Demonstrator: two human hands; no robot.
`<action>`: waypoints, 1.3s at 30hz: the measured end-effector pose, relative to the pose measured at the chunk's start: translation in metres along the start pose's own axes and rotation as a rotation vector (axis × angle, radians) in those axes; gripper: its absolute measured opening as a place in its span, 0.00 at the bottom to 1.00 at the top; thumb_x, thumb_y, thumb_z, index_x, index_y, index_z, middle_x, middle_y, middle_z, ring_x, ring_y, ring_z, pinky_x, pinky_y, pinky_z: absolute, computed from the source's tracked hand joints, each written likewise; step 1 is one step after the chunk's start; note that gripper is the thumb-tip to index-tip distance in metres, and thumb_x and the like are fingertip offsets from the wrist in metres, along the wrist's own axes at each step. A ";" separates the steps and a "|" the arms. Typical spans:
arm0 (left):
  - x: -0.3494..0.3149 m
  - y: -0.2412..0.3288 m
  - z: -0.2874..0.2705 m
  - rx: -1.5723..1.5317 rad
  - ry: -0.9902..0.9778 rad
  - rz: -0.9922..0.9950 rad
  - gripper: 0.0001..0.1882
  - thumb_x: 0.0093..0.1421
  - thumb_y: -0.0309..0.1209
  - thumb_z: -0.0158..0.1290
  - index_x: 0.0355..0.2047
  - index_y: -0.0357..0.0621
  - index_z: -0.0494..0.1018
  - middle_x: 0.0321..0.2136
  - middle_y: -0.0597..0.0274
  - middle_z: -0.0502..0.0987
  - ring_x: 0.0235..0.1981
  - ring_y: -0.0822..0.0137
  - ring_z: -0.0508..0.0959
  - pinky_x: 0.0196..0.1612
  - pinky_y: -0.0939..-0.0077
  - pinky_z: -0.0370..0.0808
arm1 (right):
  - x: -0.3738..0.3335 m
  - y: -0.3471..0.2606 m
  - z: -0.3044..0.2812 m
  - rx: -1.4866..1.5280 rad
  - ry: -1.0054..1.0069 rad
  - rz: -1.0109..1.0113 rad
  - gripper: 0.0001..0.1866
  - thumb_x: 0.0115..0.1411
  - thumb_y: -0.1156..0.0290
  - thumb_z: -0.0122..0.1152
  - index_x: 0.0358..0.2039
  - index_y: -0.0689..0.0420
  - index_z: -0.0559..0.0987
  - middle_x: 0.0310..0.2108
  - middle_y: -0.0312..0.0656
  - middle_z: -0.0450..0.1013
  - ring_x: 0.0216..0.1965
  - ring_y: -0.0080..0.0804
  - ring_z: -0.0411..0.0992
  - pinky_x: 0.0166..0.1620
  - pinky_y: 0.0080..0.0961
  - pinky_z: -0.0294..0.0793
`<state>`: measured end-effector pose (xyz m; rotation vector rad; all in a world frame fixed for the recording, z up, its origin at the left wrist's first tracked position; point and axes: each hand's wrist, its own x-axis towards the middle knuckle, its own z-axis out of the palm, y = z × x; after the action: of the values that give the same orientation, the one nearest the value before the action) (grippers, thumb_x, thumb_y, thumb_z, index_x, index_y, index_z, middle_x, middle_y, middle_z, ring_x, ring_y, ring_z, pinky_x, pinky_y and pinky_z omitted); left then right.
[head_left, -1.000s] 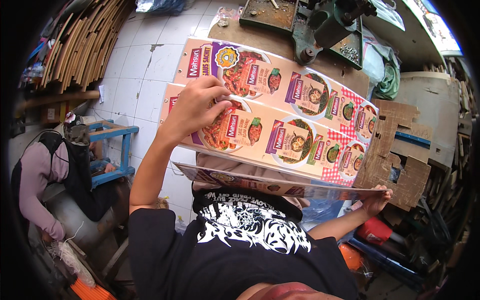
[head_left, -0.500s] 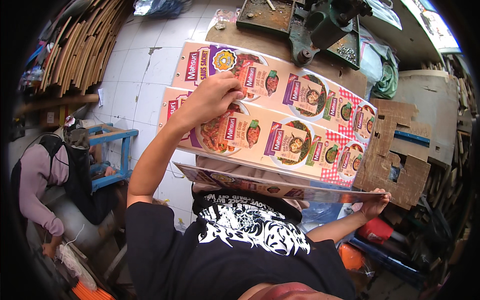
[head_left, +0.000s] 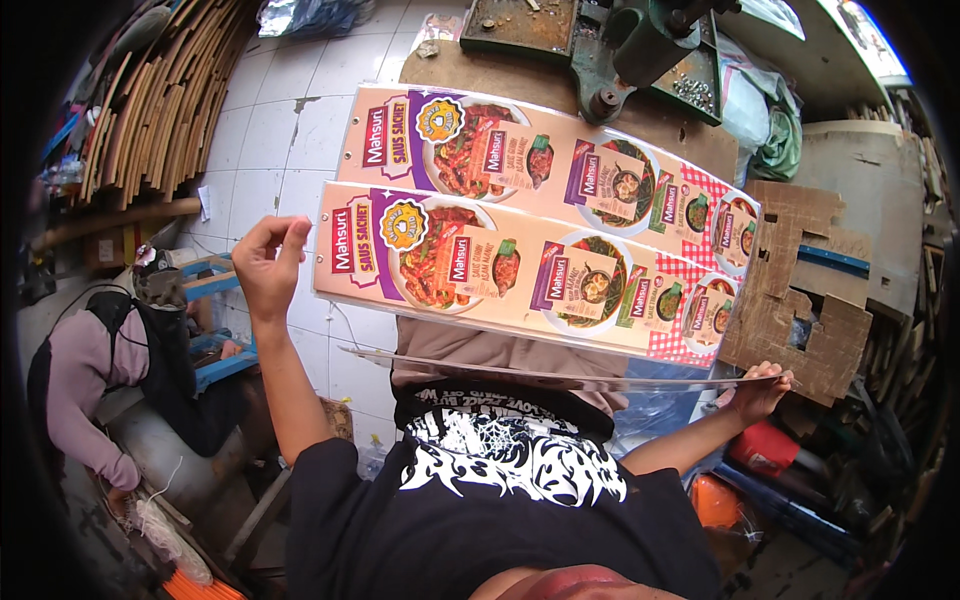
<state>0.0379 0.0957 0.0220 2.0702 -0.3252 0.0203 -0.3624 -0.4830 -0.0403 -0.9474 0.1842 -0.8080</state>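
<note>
Two long printed sauce display panels, the far panel [head_left: 555,165] and the near panel [head_left: 520,265], lie overlapping on a work table, small holes at their left ends. My left hand [head_left: 268,265] is raised just left of the near panel, apart from it. Its fingers are curled and pinched together; anything between them is too small to make out. My right hand [head_left: 760,390] grips the right end of a third panel [head_left: 560,374], held almost edge-on between my body and the table. A thin pale string hangs below the near panel's left end.
Beyond the panels stands a green metal press [head_left: 640,60] with trays of small metal parts. A cut brown board [head_left: 800,290] is at the right. Brown strips [head_left: 160,100] are stacked at the far left. A person in a pink sleeve [head_left: 85,390] bends beside a blue frame [head_left: 225,370].
My left hand has left the panels and moved left, uncovering their left ends. The third panel has tipped from showing its print to nearly edge-on, still in my right hand.
</note>
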 end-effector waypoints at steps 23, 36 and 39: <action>-0.024 0.043 0.004 -0.694 -0.641 -0.167 0.43 0.62 0.57 0.50 0.60 0.29 0.55 0.42 0.42 0.75 0.31 0.56 0.81 0.27 0.63 0.81 | 0.026 0.034 0.027 -0.146 0.369 0.096 0.12 0.66 0.63 0.58 0.44 0.57 0.78 0.43 0.36 0.77 0.48 0.27 0.73 0.54 0.26 0.71; 0.003 0.033 0.014 -0.526 -0.332 -0.401 0.18 0.68 0.38 0.50 0.49 0.37 0.65 0.19 0.70 0.67 0.13 0.83 0.63 0.15 0.89 0.60 | 0.092 0.029 0.057 -0.169 0.169 0.329 0.11 0.70 0.68 0.49 0.41 0.63 0.75 0.48 0.60 0.73 0.51 0.39 0.72 0.54 0.31 0.73; 0.015 0.034 0.021 -0.509 -0.268 -0.382 0.20 0.67 0.38 0.50 0.52 0.36 0.65 0.19 0.71 0.67 0.13 0.84 0.62 0.15 0.90 0.59 | 0.118 0.029 0.061 -0.122 0.139 0.339 0.12 0.70 0.68 0.48 0.41 0.63 0.75 0.54 0.66 0.68 0.55 0.44 0.70 0.57 0.36 0.71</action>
<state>0.0420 0.0587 0.0424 1.5952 -0.0764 -0.5228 -0.2355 -0.5154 -0.0043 -0.9428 0.5057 -0.5529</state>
